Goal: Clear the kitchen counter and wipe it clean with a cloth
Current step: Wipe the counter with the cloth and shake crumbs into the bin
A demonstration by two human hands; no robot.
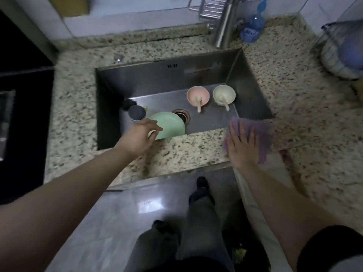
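My right hand (242, 147) lies flat with straight fingers on a purple cloth (261, 134), pressing it onto the speckled granite counter (192, 150) at the sink's front right corner. My left hand (140, 134) hovers over the sink's front edge, its fingers loosely curled right beside the rim of a green plate (170, 124) that lies in the steel sink (157, 79). I cannot tell whether those fingers touch the plate. In the sink also stand a pink bowl (198, 95) and a cream bowl (224, 94), each with a spoon, and a dark cup (137, 112).
A steel tap (225, 24) rises behind the sink, a blue bottle (252, 26) beside it. A wire basket (343, 54) with round things stands at the right. A black hob (21, 114) lies to the left. The drain (181, 115) shows next to the plate.
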